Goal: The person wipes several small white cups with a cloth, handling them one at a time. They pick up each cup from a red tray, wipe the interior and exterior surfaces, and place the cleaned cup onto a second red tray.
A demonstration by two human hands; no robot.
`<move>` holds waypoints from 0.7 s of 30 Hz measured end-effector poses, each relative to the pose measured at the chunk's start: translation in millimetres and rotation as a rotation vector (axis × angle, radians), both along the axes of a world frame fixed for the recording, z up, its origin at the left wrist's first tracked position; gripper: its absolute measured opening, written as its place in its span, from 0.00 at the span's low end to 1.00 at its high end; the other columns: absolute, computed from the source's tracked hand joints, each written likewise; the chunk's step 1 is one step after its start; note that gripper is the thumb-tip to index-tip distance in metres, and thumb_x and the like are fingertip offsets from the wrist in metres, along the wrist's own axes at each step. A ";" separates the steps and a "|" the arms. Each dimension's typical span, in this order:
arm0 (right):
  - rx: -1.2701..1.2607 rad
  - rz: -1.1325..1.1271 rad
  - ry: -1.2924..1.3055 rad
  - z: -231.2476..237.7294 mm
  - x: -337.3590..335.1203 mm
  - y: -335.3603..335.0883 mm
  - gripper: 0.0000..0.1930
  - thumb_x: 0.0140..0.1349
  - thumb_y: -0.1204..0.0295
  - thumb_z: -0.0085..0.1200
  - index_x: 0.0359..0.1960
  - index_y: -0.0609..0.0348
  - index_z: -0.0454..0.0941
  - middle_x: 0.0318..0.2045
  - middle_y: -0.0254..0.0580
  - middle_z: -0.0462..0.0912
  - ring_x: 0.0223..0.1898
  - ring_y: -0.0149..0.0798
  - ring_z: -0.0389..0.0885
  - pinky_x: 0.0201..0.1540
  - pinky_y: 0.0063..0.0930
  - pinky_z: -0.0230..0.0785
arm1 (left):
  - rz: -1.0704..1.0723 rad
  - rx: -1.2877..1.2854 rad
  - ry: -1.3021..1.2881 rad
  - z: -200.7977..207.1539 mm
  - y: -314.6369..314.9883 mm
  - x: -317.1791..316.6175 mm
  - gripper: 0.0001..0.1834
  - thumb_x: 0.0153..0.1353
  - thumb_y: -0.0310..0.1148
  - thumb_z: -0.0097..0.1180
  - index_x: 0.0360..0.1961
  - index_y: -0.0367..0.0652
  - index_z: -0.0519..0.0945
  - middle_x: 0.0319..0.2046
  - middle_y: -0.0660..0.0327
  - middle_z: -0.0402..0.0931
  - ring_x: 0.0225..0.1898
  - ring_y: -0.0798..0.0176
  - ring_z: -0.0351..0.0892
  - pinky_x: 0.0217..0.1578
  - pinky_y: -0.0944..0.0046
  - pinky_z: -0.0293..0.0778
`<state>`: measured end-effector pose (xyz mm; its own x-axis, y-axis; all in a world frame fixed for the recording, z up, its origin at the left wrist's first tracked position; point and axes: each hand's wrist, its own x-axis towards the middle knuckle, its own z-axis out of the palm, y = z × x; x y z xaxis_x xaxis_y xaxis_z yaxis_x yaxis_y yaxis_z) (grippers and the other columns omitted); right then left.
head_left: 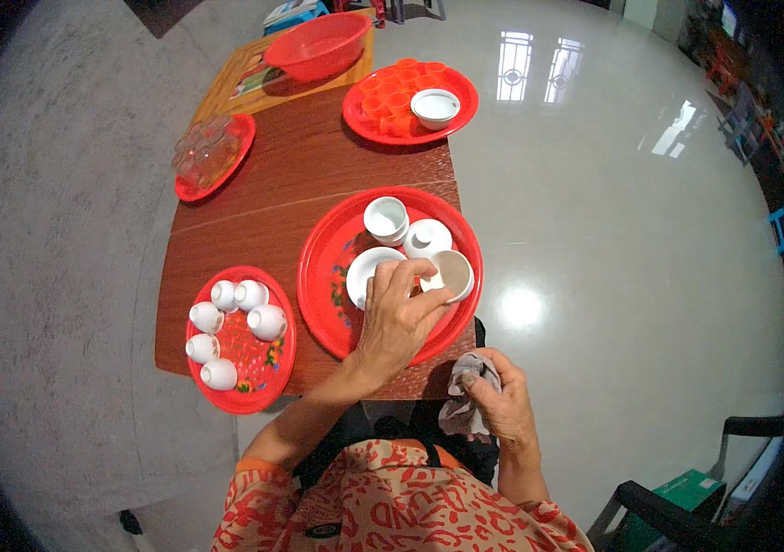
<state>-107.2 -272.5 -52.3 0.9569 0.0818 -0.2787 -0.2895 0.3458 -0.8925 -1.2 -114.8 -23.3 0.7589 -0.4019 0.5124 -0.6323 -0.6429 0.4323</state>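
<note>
My left hand point(398, 317) reaches over a large round red tray point(312, 276). Its thumb and index finger close on the rim of a white cup point(452, 273), which tilts toward me at the tray's right side. Under that hand, partly hidden, lies a white saucer or shallow bowl point(364, 276). Behind it on the same tray sit white stacked cups point(386, 221) and a white knobbed lid point(429, 237). Off the table's front right corner, my right hand point(505, 405) grips a crumpled grey cloth point(463, 405) that hangs down.
At the left, a smaller red tray point(254, 363) bears several upturned small white cups. Farther back stand a red dish point(243, 152) of clear glasses, a red tray point(461, 83) of orange cups with a white bowl point(435, 108), and a red basin point(318, 51). The brown table's point(318, 147) right edge runs alongside.
</note>
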 end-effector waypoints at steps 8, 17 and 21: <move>-0.058 0.036 0.071 9.6 -3.4 9.5 0.09 0.58 0.73 0.52 0.39 0.63 0.73 0.29 0.33 0.78 0.29 0.25 0.75 0.33 0.21 0.69 | -0.054 -0.402 0.326 11.5 26.6 -29.5 0.12 0.46 0.22 0.64 0.34 0.38 0.80 0.35 0.60 0.72 0.36 0.61 0.72 0.37 0.64 0.71; -0.121 0.046 -0.050 -4.7 -9.3 18.8 0.10 0.58 0.73 0.53 0.39 0.63 0.73 0.28 0.34 0.78 0.28 0.25 0.75 0.30 0.20 0.70 | 0.009 -0.790 0.849 38.2 69.0 -40.2 0.07 0.60 0.27 0.54 0.37 0.34 0.79 0.30 0.63 0.77 0.32 0.75 0.72 0.35 0.73 0.69; -0.089 0.025 -0.003 -0.2 -9.9 22.6 0.10 0.57 0.74 0.53 0.40 0.63 0.73 0.29 0.34 0.78 0.29 0.25 0.75 0.30 0.20 0.70 | 0.095 -0.961 0.985 28.6 84.3 -45.2 0.10 0.63 0.34 0.53 0.36 0.38 0.78 0.31 0.66 0.75 0.28 0.77 0.68 0.30 0.77 0.65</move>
